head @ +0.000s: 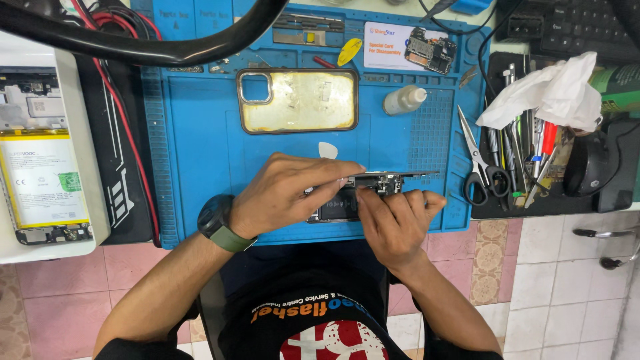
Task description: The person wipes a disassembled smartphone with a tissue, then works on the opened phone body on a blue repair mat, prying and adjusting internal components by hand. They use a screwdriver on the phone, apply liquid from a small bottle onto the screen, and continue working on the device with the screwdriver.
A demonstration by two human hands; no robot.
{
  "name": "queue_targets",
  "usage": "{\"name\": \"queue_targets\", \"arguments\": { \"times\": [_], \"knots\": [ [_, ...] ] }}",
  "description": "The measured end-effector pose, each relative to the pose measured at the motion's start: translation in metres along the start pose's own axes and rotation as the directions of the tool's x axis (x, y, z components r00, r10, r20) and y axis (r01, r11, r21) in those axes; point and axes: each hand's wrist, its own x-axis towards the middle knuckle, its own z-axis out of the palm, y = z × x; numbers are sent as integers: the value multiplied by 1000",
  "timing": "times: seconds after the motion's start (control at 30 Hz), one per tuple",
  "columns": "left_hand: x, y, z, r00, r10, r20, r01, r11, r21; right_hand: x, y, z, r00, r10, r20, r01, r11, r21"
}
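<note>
**Opened phone held on edge over the mat**

We hold the opened phone [363, 190] tilted up above the near edge of the blue work mat [200, 140]. Our left hand [287, 193] grips its left end, fingers curled over the top. Our right hand [393, 217] pinches the near edge, thumb pressed by the exposed board.

Judgement: we are mid-disassembly, working at the internals. The next move would call for a firm left grip and fine right-hand fingertip control.

Around us: a clear phone case [298, 100] lies farther back, with a white pick [327, 151] and a small bottle [403, 100] near it. Scissors [481, 167] and a tray of tools [533, 153] sit right. A second open phone [43, 157] lies far left. Nothing blocks the hands.
</note>
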Motion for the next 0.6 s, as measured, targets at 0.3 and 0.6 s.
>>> {"name": "queue_targets", "arguments": {
  "times": [0.3,0.6],
  "knots": [
    [1,-3,1,1000,13,-18,-12,998,59,2,0,8,997,74,19,-74,997,20],
    [-2,-5,9,997,78,-24,-75,988,134,-2,-10,4,996,60,72,-63,997,41]
  ]
}}
